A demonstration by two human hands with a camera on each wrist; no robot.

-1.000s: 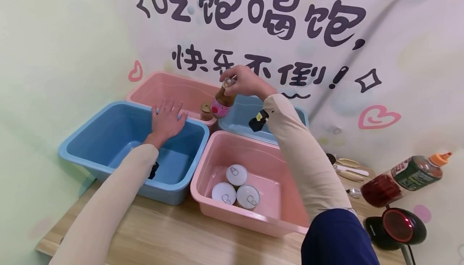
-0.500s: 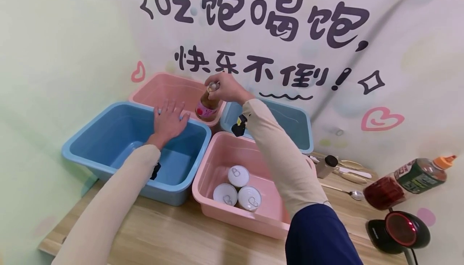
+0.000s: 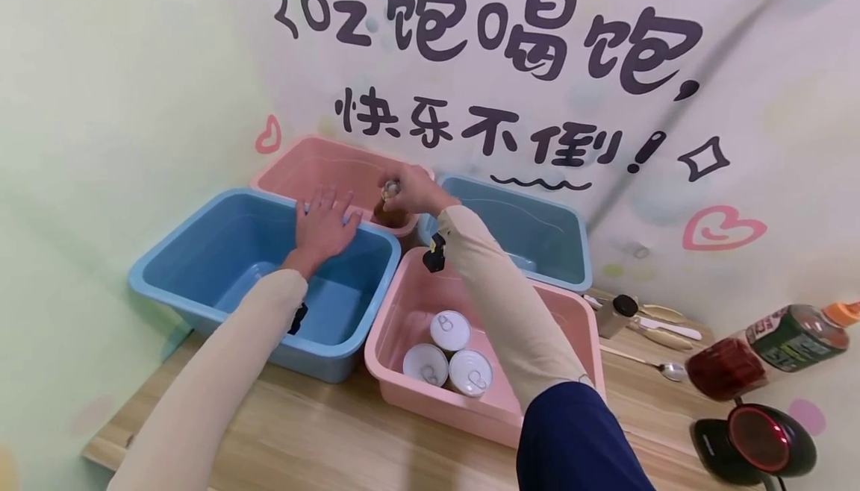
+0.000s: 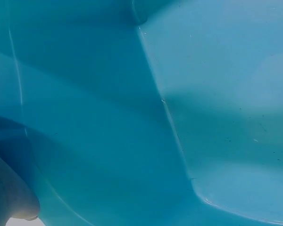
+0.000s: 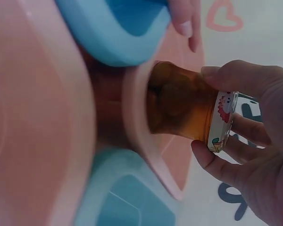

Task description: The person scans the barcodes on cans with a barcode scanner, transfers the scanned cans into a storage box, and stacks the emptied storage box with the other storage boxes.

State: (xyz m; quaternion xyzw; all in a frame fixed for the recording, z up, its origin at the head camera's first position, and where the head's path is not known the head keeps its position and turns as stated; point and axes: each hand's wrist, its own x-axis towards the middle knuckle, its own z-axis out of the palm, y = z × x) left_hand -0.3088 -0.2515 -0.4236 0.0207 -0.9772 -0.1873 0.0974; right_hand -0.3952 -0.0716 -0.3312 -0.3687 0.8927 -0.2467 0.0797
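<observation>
Right wrist: jar [image 5: 181, 103] partly behind rim [image 5: 136, 101]

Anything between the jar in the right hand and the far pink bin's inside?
Nothing visible: the right hand holds the jar at the mouth of the far pink bin. What lies directly beneath is hidden.

Far pink tub [image 3: 309, 166]: open from above left of the jar [image 5: 181, 99], which the right hand [image 3: 413, 189] holds at the tub's right end. Left hand [image 3: 328, 228] lies across the near rim there, blocking a low pass from the near blue tub [image 3: 195, 263]. Right sleeve [image 3: 507, 301] bridges the near pink tub [image 3: 463, 424]; three cans [image 3: 472, 373] crowd its left part (room right of them, partly under the sleeve). Far blue tub [image 3: 531, 215] open overhead. Table [image 3: 336, 431] front strip passable.
</observation>
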